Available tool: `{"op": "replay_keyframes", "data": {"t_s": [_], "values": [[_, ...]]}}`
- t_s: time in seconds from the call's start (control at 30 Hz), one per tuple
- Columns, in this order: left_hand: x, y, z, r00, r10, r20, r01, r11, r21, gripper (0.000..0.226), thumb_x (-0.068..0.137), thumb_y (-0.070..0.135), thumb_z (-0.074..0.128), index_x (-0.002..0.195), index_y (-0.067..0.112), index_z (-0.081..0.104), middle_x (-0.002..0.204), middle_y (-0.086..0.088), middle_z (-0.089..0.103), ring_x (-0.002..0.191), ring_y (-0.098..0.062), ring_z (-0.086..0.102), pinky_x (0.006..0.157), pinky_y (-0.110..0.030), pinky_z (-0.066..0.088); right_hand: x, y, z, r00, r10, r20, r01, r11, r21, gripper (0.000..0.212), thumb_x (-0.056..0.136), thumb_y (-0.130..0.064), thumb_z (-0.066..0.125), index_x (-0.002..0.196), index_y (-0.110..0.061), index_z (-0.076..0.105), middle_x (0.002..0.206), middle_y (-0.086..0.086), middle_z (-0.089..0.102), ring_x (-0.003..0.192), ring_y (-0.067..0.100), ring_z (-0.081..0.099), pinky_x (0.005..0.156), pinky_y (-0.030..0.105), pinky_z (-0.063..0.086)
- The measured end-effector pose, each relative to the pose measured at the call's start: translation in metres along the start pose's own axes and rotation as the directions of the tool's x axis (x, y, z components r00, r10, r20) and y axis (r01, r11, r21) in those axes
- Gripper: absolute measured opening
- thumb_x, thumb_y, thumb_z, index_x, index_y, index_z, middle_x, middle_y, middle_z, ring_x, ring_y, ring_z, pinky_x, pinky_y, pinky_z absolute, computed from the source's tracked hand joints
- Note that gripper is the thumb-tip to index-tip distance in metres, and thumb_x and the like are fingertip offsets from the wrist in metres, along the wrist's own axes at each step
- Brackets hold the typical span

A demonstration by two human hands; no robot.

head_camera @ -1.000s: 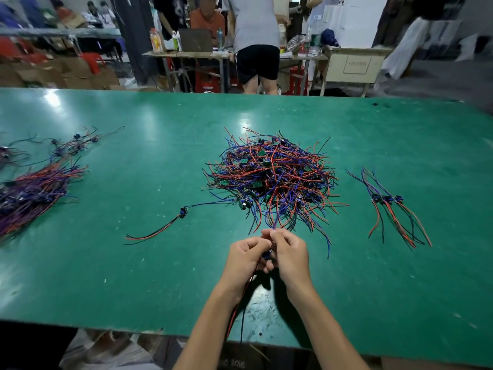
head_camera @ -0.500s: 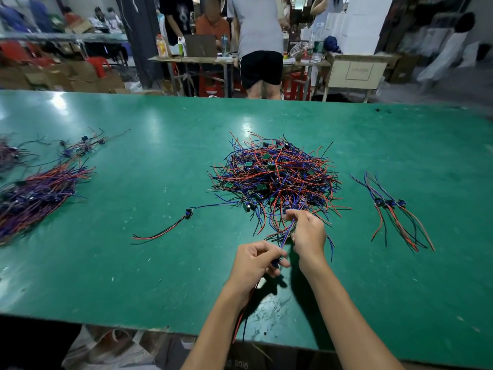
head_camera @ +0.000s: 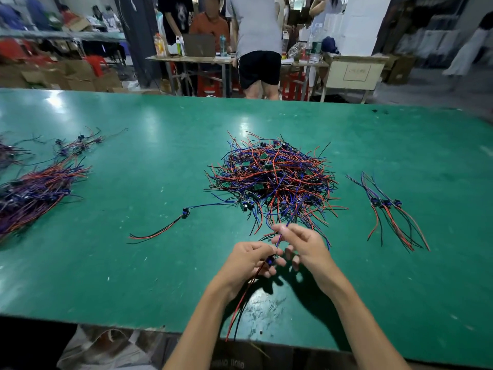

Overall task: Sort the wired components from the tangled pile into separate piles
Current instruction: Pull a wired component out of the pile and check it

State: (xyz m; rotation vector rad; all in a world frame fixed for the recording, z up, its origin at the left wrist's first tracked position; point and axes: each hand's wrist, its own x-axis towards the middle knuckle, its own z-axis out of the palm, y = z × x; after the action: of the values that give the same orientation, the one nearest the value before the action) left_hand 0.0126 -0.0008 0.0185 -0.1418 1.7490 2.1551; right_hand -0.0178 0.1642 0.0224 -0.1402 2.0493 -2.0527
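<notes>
While both hands (head_camera: 277, 252) pinch one wired component (head_camera: 270, 260), tangled pile (head_camera: 272, 177) beyond

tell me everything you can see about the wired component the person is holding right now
The wired component is a small dark blue part with thin leads running out both ways. The left hand grips it at the part; red and black leads hang from there past the green table edge. A blue lead runs up to the right hand, which pinches it just short of the tangled pile. It is held above the table, near the front edge.
</notes>
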Motion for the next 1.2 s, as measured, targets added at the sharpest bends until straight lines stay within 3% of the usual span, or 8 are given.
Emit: {"op": "replay_keyframes", "data": {"t_s": [0.07,0.17,0.3,0.47,0.6,0.77,0.97,1.2], "values": [[0.000,0.003,0.001,0.998,-0.043,0.050,0.041,0.998,0.037,0.024,0.097,0.022,0.062,0.102,0.001,0.074,0.092,-0.016,0.075,0.052,-0.012,0.057,0.049,-0.018,0.046,-0.008,0.006,0.000,0.999,-0.029,-0.016,0.028,0.999,-0.016,0.023,0.093,-0.044,0.067,0.099,-0.024,0.078,0.089,0.002,0.076,0.057,0.014,0.059,0.041,0.022,0.041],[-0.002,0.005,-0.003,0.994,-0.088,0.068,0.078,0.988,0.133,0.038,0.100,0.037,0.060,0.105,0.002,0.073,0.097,-0.017,0.077,0.045,-0.010,0.051,0.043,-0.017,0.042,-0.010,0.011,-0.002,0.976,-0.049,-0.214,0.061,0.997,0.053,0.019,0.095,-0.031,0.069,0.089,-0.014,0.078,0.076,0.002,0.073,0.054,0.010,0.058,0.043,0.021,0.046],[-0.004,0.004,-0.014,0.999,-0.020,-0.040,0.034,0.922,0.386,0.031,0.099,0.037,0.063,0.094,0.010,0.078,0.078,-0.006,0.076,0.042,-0.008,0.038,0.041,-0.017,0.027,-0.008,0.015,-0.007,0.921,0.011,-0.389,0.078,0.974,0.211,0.022,0.091,-0.026,0.074,0.089,-0.004,0.076,0.071,0.009,0.071,0.052,0.012,0.059,0.046,0.019,0.050],[0.000,0.000,-0.015,0.957,0.263,-0.121,-0.150,0.807,0.572,0.023,0.096,0.037,0.066,0.088,0.020,0.079,0.068,0.007,0.074,0.041,0.005,0.044,0.046,-0.011,0.030,-0.001,0.015,-0.004,0.921,0.038,-0.388,0.088,0.950,0.301,0.017,0.092,-0.025,0.071,0.095,-0.009,0.076,0.089,0.005,0.079,0.069,0.010,0.070,0.063,0.019,0.058],[0.003,-0.012,-0.012,0.819,0.519,-0.246,-0.250,0.708,0.661,0.006,0.085,0.034,0.079,0.080,0.032,0.079,0.075,0.020,0.073,0.053,0.004,0.051,0.056,-0.020,0.037,-0.003,0.016,-0.009,0.954,0.003,-0.300,0.120,0.914,0.388,0.027,0.093,-0.027,0.062,0.112,-0.010,0.071,0.110,0.006,0.077,0.096,0.012,0.073,0.076,0.018,0.057],[0.006,-0.028,-0.003,0.670,0.713,-0.206,-0.357,0.553,0.752,0.008,0.082,0.039,0.079,0.085,0.032,0.079,0.084,0.022,0.072,0.082,-0.001,0.060,0.073,-0.028,0.045,-0.009,0.021,-0.018,0.964,0.024,-0.267,0.120,0.851,0.511,0.033,0.089,-0.025,0.061,0.119,-0.012,0.066,0.105,0.005,0.078,0.093,0.010,0.074,0.074,0.018,0.057],[0.007,-0.030,-0.006,0.637,0.731,-0.245,-0.359,0.562,0.745,0.009,0.084,0.042,0.075,0.085,0.033,0.077,0.083,0.022,0.069,0.085,-0.001,0.060,0.079,-0.034,0.047,-0.008,0.026,-0.018,0.950,0.035,-0.310,0.144,0.832,0.535,0.031,0.089,-0.027,0.062,0.115,-0.011,0.068,0.103,0.006,0.078,0.093,0.011,0.074,0.074,0.018,0.057],[0.004,-0.032,-0.007,0.622,0.736,-0.267,-0.279,0.527,0.803,0.030,0.094,0.055,0.057,0.075,0.035,0.070,0.074,0.027,0.065,0.078,0.001,0.055,0.082,-0.021,0.033,-0.009,0.029,-0.011,0.892,0.002,-0.451,0.232,0.856,0.462,0.029,0.081,-0.033,0.073,0.101,-0.012,0.074,0.093,0.010,0.078,0.081,0.014,0.075,0.068,0.017,0.057]]}}
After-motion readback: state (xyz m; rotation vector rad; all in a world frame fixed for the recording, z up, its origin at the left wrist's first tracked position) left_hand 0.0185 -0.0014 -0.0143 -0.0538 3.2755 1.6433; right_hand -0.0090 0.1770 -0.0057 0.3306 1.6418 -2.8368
